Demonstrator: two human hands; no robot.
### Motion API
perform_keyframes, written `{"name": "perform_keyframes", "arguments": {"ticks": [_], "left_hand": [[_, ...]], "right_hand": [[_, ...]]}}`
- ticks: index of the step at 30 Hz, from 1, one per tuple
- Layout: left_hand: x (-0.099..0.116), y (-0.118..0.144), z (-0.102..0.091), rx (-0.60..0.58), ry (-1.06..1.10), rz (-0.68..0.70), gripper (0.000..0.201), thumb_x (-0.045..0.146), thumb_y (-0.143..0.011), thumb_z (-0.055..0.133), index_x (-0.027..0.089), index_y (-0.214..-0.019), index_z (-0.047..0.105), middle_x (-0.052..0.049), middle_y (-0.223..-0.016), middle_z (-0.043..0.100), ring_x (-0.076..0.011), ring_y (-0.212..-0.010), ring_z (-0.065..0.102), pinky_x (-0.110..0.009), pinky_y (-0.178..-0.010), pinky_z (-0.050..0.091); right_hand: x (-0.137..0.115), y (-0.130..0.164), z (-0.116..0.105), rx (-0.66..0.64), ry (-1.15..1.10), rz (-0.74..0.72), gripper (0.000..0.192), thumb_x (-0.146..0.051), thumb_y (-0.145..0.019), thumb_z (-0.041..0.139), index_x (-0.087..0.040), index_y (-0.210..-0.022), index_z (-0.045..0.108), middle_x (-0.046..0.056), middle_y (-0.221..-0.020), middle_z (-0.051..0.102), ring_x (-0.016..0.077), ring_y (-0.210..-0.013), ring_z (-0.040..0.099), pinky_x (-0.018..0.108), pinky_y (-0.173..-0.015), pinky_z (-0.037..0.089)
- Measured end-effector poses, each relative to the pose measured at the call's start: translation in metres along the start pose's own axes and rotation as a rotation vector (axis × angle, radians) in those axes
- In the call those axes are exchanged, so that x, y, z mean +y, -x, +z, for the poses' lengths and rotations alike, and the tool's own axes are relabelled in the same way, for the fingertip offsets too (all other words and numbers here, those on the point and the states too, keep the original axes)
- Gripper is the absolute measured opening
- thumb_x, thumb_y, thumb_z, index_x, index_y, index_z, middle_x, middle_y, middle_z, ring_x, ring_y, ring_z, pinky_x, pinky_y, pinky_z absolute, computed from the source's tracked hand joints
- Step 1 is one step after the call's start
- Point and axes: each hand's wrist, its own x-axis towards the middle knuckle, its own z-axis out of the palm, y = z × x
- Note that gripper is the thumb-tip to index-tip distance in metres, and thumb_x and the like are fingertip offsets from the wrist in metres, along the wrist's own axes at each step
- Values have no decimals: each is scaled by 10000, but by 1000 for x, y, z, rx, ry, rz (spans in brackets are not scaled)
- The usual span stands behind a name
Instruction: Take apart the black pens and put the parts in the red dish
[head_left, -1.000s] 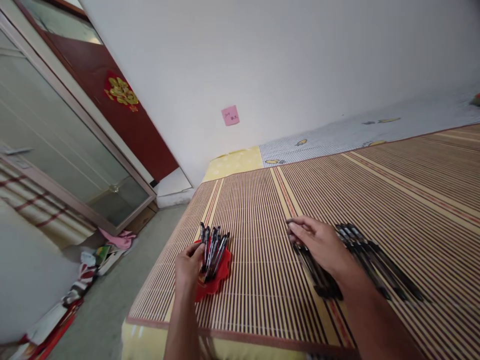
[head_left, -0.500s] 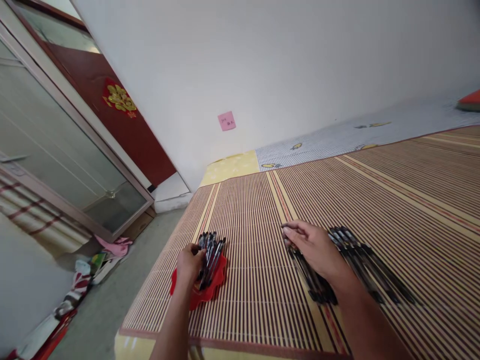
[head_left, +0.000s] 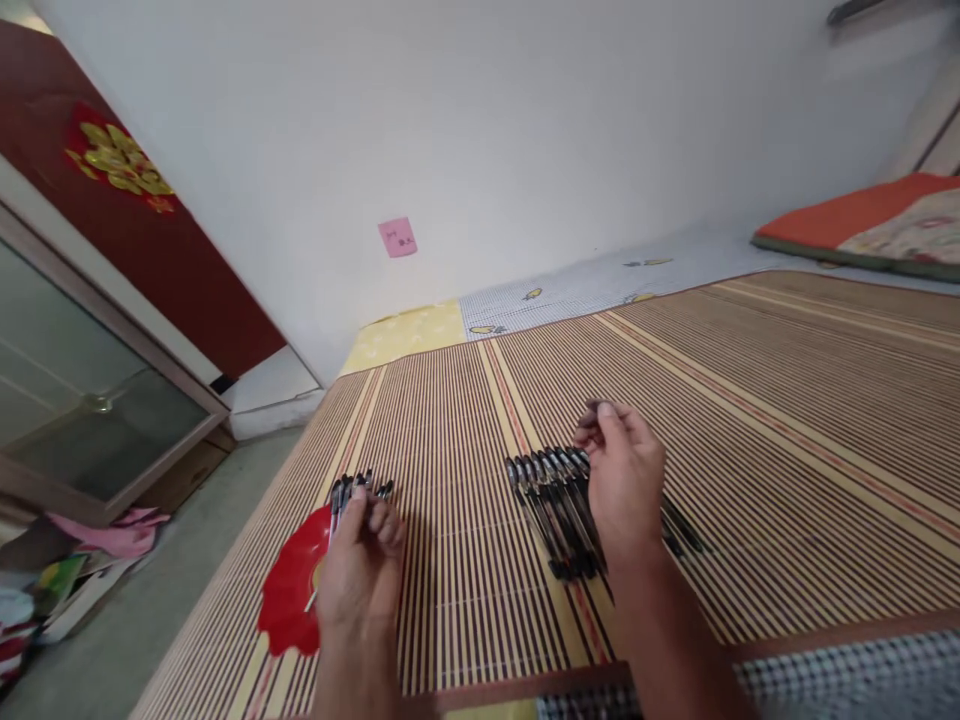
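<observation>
Home bedroom: bamboo-matted bed, pillow.

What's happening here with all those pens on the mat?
A person is handling black pens on a striped mat. The left hand is closed around a bunch of pens above a red dish. The right hand holds something small at its fingertips, over a row of pens lying side by side on the mat.

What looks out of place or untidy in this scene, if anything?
On the mat nothing is spilled: the row of pens lies neatly beside the right hand, and the left hand grips a bundle of pens over the red dish. Only the floor clutter at the left looks untidy.
</observation>
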Motion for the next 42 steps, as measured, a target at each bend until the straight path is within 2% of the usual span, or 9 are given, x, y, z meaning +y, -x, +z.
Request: {"name": "perform_keyframes", "arguments": {"ticks": [5, 9, 13, 19, 27, 30, 35, 38, 42], "left_hand": [[-54, 5, 18, -32, 56, -233, 397, 375, -836, 750, 178, -652, 458, 86, -516, 352, -54, -422, 311, -188, -401, 241], [-81, 0, 6, 11, -51, -204, 439, 429, -739, 825, 176, -665, 473, 80, -525, 398, -55, -430, 325, -176, -393, 248], [-85, -5, -3, -17, -121, -167, 482, 416, -592, 907, 172, -713, 510, 73, -561, 459, -54, -452, 361, -163, -392, 278], [-78, -3, -5, -55, -152, -184, 532, 436, -520, 927, 176, -717, 506, 73, -553, 474, -54, -459, 363, -151, -394, 288], [-79, 0, -3, -99, -246, -172, 477, 448, -567, 897, 173, -710, 534, 63, -559, 516, -62, -464, 394, -158, -407, 301], [-80, 0, -6, -160, -416, -144, 451, 508, -610, 857, 159, -730, 597, 38, -574, 556, -87, -484, 458, -186, -449, 364], [-78, 2, -9, -232, -520, -148, 451, 573, -710, 764, 150, -846, 684, -23, -675, 639, -158, -577, 568, -236, -493, 401], [-75, 1, -9, -177, -444, -183, 469, 589, -680, 772, 150, -811, 671, 30, -557, 557, -112, -460, 462, -209, -424, 302], [-70, -2, -11, -74, -419, -154, 535, 590, -584, 825, 141, -821, 657, 55, -558, 536, -71, -427, 409, -181, -397, 266]], "right_hand": [[-6, 2, 0, -103, 138, 41, 168, -372, -869, 619, -206, -844, 626, -3, -754, 605, 132, -641, 581, 263, -599, 483], [-8, 3, -4, -470, 697, 46, 168, -298, -883, 564, -179, -856, 679, 21, -736, 659, 151, -636, 592, 255, -583, 429], [7, 7, -6, -840, 1338, 44, 142, -157, -835, 574, -165, -769, 700, 62, -769, 717, 170, -726, 650, 251, -614, 375], [24, 18, -3, -905, 1595, 79, 84, -121, -752, 636, -138, -766, 717, 139, -823, 745, 259, -834, 701, 290, -636, 373], [31, 31, 4, -948, 1624, 92, 159, -139, -740, 670, -94, -881, 728, 203, -932, 753, 289, -896, 711, 303, -686, 428], [37, 39, 11, -971, 1545, 96, 96, -196, -761, 667, -125, -787, 724, 142, -828, 754, 239, -790, 704, 268, -609, 409], [52, 67, 30, -957, 1083, 185, 191, -254, -861, 588, -164, -735, 699, 11, -638, 700, 122, -568, 627, 200, -508, 366], [58, 82, 41, -882, 903, 124, 169, -167, -832, 582, -157, -727, 714, 32, -664, 714, 136, -616, 636, 209, -548, 382], [52, 71, 38, -977, 808, 76, 199, -130, -807, 583, -183, -869, 764, 49, -815, 765, 161, -729, 668, 228, -637, 438]]}}
